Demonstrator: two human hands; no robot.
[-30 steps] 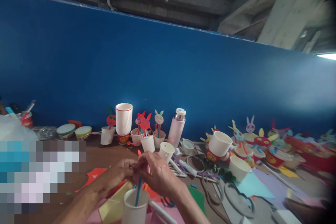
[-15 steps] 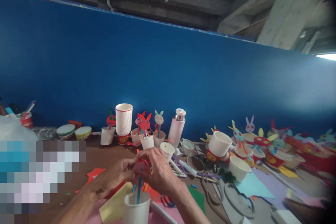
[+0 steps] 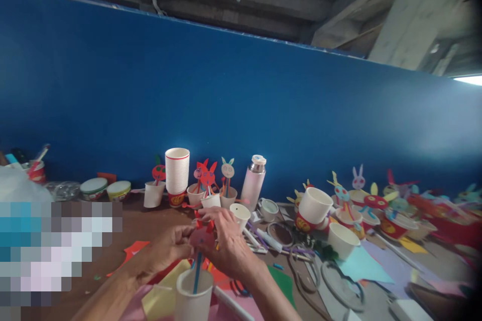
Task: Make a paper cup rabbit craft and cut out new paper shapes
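Observation:
A red paper cutout head with ears (image 3: 201, 239) sits on top of a blue straw (image 3: 197, 273), whose lower end stands inside a white paper cup (image 3: 194, 295). My left hand (image 3: 176, 247) pinches the cutout's left edge. From the right, my right hand (image 3: 222, 235) grips the same cutout, its fingers curled over the top near the ears. Both hands hang just above the cup. Under and around the cup lie yellow paper (image 3: 160, 296), pink paper and red paper pieces.
Behind my hands stand a tall stack of paper cups (image 3: 177, 173), a pink thermos (image 3: 253, 180) and cups holding finished rabbit figures (image 3: 228, 169). More figures and cups fill the right side. A tape ring (image 3: 343, 286), green paper (image 3: 282, 283) and pens lie nearer. A blue wall (image 3: 226, 85) rises behind.
The cup and straw have shifted slightly left and up in view. Both hands keep hold of the red cutout, and its ears show more clearly between the fingers.

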